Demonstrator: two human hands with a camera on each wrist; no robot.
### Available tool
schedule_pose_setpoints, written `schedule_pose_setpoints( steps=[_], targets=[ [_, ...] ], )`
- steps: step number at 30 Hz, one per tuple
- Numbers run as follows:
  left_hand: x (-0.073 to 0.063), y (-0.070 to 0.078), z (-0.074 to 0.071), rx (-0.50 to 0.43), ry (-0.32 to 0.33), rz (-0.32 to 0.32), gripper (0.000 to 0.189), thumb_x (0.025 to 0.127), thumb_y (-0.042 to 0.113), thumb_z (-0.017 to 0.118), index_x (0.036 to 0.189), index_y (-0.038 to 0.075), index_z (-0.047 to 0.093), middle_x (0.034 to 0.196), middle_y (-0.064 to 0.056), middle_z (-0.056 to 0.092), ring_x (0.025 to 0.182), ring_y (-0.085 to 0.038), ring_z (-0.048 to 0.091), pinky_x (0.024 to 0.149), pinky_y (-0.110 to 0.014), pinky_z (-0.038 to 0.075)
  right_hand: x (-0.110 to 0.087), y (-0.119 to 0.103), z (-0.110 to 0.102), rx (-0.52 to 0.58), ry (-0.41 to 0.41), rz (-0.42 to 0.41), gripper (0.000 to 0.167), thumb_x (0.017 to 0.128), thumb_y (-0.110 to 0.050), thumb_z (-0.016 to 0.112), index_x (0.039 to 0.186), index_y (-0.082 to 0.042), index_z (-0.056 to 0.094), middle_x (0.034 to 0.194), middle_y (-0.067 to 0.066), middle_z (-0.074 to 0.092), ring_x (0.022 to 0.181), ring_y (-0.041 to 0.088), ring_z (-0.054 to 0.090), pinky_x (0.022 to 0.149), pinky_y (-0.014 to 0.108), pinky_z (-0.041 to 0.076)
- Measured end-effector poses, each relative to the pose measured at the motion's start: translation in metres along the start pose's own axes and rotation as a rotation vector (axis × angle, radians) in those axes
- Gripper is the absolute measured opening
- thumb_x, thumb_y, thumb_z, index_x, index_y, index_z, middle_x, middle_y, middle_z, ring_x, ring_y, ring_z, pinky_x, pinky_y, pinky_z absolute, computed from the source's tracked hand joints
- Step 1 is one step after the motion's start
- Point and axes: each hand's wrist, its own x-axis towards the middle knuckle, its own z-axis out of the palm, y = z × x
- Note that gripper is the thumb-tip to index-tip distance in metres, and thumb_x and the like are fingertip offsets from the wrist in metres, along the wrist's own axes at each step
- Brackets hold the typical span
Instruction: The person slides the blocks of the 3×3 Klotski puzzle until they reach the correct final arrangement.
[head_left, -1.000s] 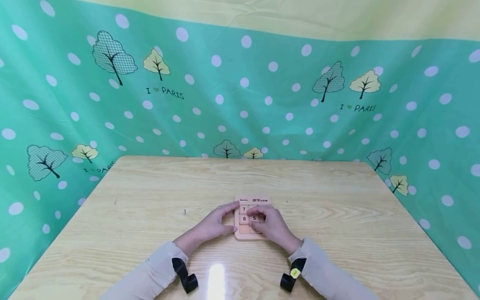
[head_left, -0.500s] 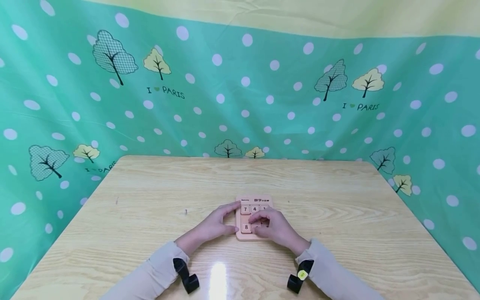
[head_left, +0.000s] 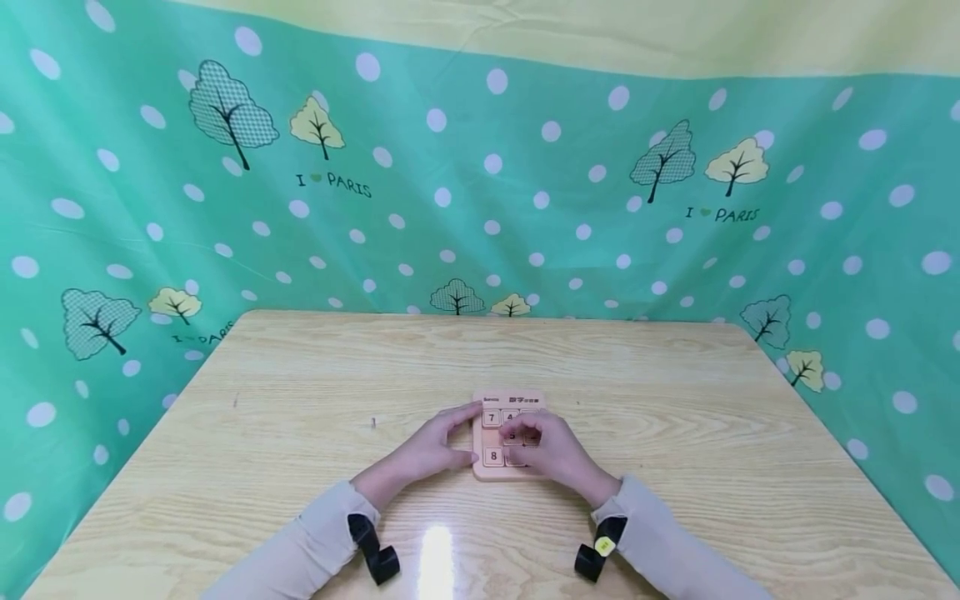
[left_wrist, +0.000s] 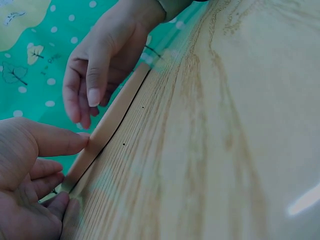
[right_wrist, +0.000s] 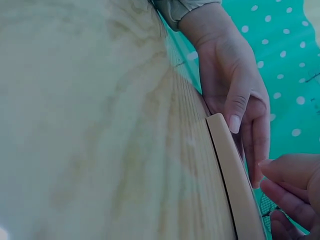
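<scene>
A pink sliding number puzzle (head_left: 478,473) lies flat on the table, its top edge printed with lettering. Tile 7 (head_left: 491,418) is at top left and tile 8 (head_left: 493,456) at bottom left, with a bare slot between them. My left hand (head_left: 431,450) touches the board's left edge, index finger by the upper part and thumb by the lower corner. Over the right side of the tiles is my right hand (head_left: 558,454), fingers loosely bent; in the left wrist view its fingertips (left_wrist: 93,97) hang just above the board. That hand partly covers several tiles.
The wood-grain table (head_left: 315,367) stretches around the puzzle. Behind it and at both sides hangs a green dotted cloth (head_left: 540,167) printed with trees. Black straps with cameras (head_left: 375,554) sit on both wrists.
Tile 8 has slid down from the middle row to the bottom left corner, baring the slot above it. My right fingers have since lifted a little; my left hand stays at the edge.
</scene>
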Motion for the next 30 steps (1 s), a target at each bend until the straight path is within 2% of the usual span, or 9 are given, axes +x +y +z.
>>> schedule_pose_setpoints(
  steps=[6, 17, 21, 30],
  targets=[
    [0.001, 0.0, -0.001, 0.002, 0.002, 0.0, 0.073, 0.078, 0.006, 0.071, 0.143, 0.002, 0.037, 0.149, -0.015, 0.034, 0.14, -0.034, 0.024, 0.115, -0.051, 0.015, 0.014, -0.002, 0.003, -0.023, 0.069, 0.052, 0.022, 0.079, -0.007, 0.073, 0.1, -0.013, 0.071, 0.097, -0.004, 0.067, 0.093, 0.016, 0.055, 0.083, 0.034, 0.048],
    [0.001, -0.002, 0.0, 0.002, -0.01, -0.012, 0.074, 0.079, 0.006, 0.07, 0.144, 0.001, 0.035, 0.15, -0.014, 0.032, 0.14, -0.033, 0.023, 0.115, -0.049, 0.015, 0.031, 0.0, 0.004, -0.026, 0.066, 0.134, 0.024, 0.079, -0.005, 0.072, 0.102, -0.01, 0.069, 0.099, -0.001, 0.069, 0.098, 0.017, 0.058, 0.09, 0.039, 0.048],
    [0.0, 0.0, 0.001, -0.002, 0.0, -0.01, 0.073, 0.079, 0.005, 0.07, 0.143, 0.0, 0.036, 0.15, -0.015, 0.033, 0.14, -0.035, 0.023, 0.115, -0.051, 0.014, 0.034, 0.001, 0.005, -0.024, 0.063, 0.144, 0.025, 0.079, -0.005, 0.072, 0.103, -0.009, 0.069, 0.098, -0.001, 0.069, 0.096, 0.016, 0.059, 0.087, 0.037, 0.049],
    [-0.001, 0.002, 0.002, -0.002, 0.015, -0.021, 0.072, 0.078, -0.002, 0.067, 0.142, -0.005, 0.034, 0.149, -0.02, 0.031, 0.139, -0.039, 0.021, 0.114, -0.053, 0.013, 0.032, 0.0, 0.005, -0.03, 0.038, 0.109, 0.021, 0.08, -0.004, 0.07, 0.1, -0.01, 0.07, 0.098, -0.001, 0.068, 0.096, 0.016, 0.058, 0.088, 0.038, 0.048]
  ],
)
